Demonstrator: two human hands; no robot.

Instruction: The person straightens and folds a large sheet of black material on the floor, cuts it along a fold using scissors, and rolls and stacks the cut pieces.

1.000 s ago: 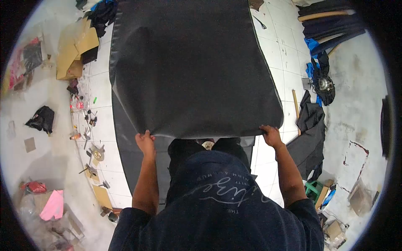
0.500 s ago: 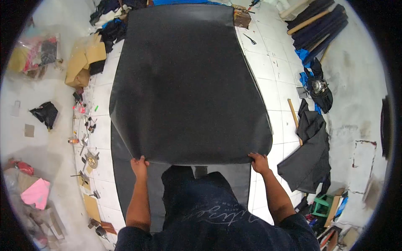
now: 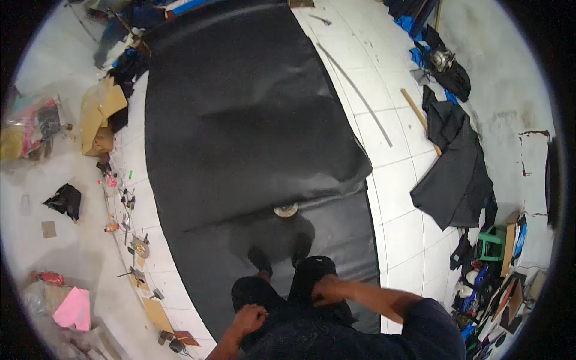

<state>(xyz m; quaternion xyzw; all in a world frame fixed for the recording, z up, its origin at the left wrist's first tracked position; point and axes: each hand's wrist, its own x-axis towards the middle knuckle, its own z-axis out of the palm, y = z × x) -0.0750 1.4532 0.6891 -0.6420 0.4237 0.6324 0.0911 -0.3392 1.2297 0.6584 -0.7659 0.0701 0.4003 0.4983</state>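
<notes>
A large black sheet lies spread over the floor, its near edge crossing a second black sheet layer beneath. At that edge sits a small round pale object, whose kind I cannot make out. My left hand is beside my left knee, fingers curled in, with nothing visible in them. My right hand hangs over my right knee, against the dark trousers, fingers bent downward; whatever they may hold is hidden. Neither hand touches the sheet.
White tiles flank the sheet, with a long thin strip and scissors on the right. Crumpled black fabric and a green stool are farther right. Leftward are a cardboard box, scattered tools and a pink item.
Both hands have let go of the sheet's near edge and drawn back to my knees. The sheet has dropped flat, exposing the round object and the thin strip. The view has turned.
</notes>
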